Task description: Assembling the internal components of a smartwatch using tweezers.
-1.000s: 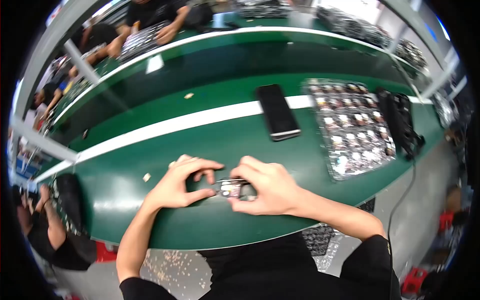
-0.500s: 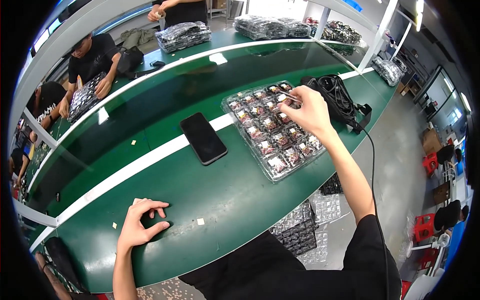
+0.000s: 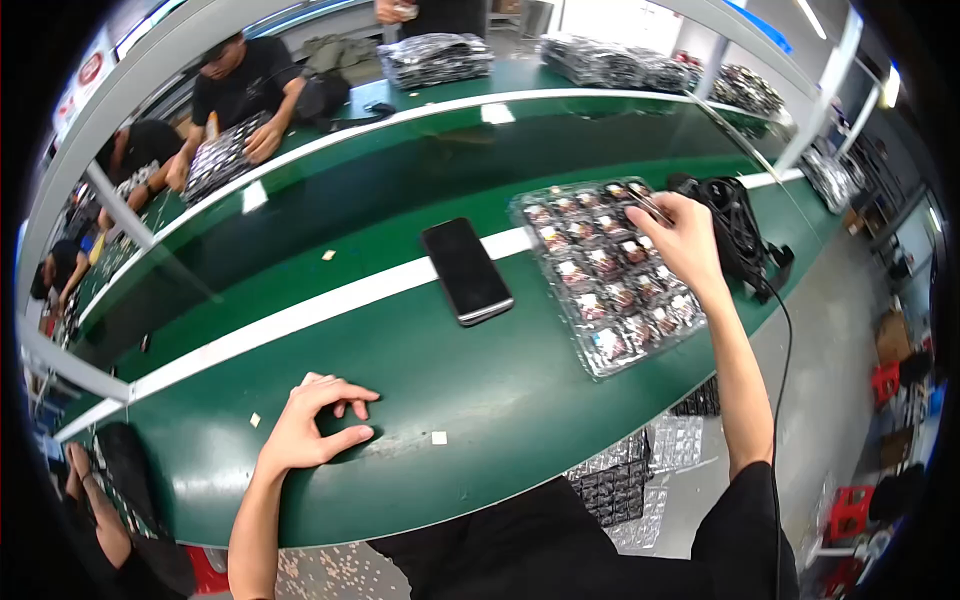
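Short black right sleeve (image 3: 742, 525), bare forearms (image 3: 743, 390), black clothing (image 3: 510, 555) below

The green tabletop (image 3: 500, 400) looks smooth and semi-glossy, its sheen brightening into pale reflections, while the clear tray (image 3: 603, 371) is thin, shiny moulded plastic and the slim tweezers (image 3: 652, 206) look like bright metal. The phone (image 3: 466, 268) has a smooth, dark, glass-like face, and the black cable (image 3: 735, 225) looks plastic-coated. Matt black cloth makes up the sleeve (image 3: 745, 520); the frame post (image 3: 120, 203) resembles grey painted metal.
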Tool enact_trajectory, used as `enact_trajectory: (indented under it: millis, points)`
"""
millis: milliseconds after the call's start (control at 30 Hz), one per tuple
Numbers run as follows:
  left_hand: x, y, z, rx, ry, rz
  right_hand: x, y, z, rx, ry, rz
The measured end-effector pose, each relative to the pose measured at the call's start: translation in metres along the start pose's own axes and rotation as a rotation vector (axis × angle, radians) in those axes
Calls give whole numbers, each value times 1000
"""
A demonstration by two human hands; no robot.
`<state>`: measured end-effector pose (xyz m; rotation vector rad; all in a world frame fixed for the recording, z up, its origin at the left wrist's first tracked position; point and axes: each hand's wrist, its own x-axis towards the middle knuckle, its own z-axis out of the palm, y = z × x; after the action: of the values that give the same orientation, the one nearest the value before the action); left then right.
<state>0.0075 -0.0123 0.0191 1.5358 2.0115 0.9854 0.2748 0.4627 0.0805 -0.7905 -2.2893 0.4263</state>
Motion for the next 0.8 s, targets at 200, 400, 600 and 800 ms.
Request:
enact_trajectory:
  millis: [200, 400, 600, 800]
  points:
    - [4, -3, 8, -41, 75, 114, -89, -116, 20, 319, -269, -255]
    - [0, -57, -38, -18, 489, 29, -140, -165, 92, 385, -475, -590]
    - [-59, -195, -172, 748, 865, -295, -147, -159, 120, 409, -520, -586]
    - [-135, -285, -242, 779, 1245, -761, -144, -161, 134, 481, -519, -511]
